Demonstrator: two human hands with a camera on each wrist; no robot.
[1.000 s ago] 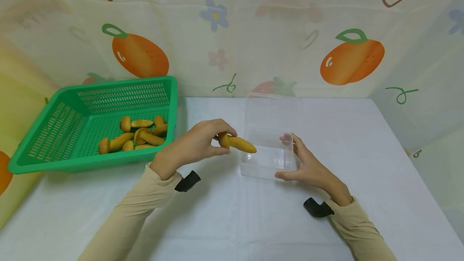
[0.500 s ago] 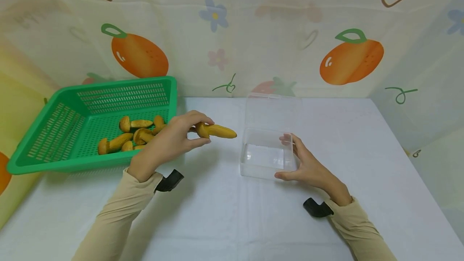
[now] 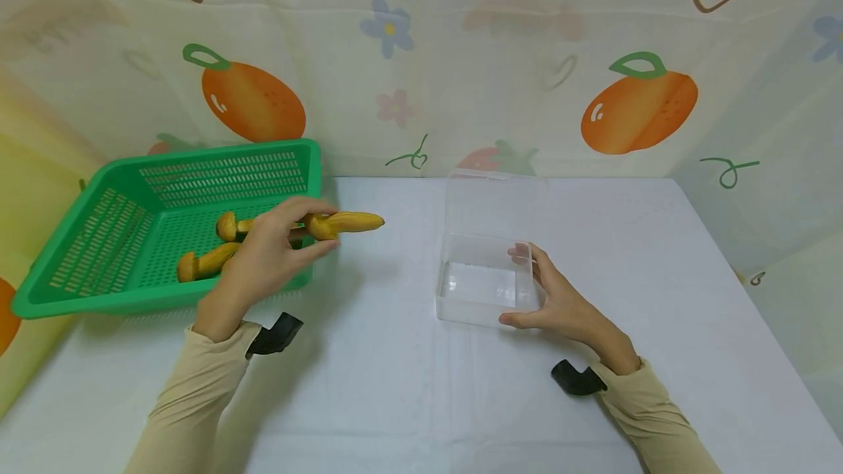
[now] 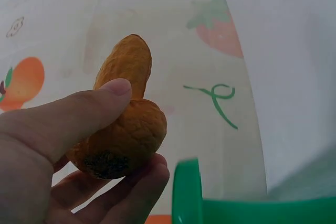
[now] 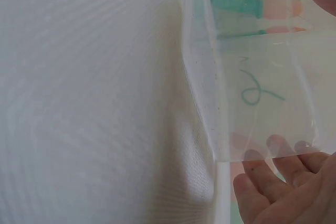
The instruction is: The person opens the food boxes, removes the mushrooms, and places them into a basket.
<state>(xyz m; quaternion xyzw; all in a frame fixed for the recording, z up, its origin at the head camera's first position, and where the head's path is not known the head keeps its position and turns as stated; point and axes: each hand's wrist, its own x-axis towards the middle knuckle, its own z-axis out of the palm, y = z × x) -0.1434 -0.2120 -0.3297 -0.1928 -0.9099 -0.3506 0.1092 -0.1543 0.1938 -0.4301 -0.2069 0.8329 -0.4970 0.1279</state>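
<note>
Between the thumb and fingers of my left hand (image 3: pixel 266 251) is a yellow-brown mushroom (image 3: pixel 349 222), its stem pointing right. The hand hovers at the right end of a green basket (image 3: pixel 165 298). In the left wrist view, the mushroom's rounded cap (image 4: pixel 142 124) carries a dark patch, and the basket's green rim (image 4: pixel 262 211) shows below. My right hand (image 3: pixel 566 302) grips the right side of a clear plastic box (image 3: pixel 470 309), thumb at the front and fingers behind. The box's lid (image 3: pixel 494 203) lies folded back. The right wrist view shows the transparent wall (image 5: pixel 268 77) beside the fingertips.
Several mushrooms (image 3: pixel 203 265) lie in the basket, some hidden behind my left hand. A white cloth (image 3: pixel 395 386) covers the table. A printed curtain (image 3: pixel 448 72) hangs along the back edge and both sides.
My left hand has moved left from beside the box to the basket's right end, still holding the mushroom. The right hand and the box have stayed put.
</note>
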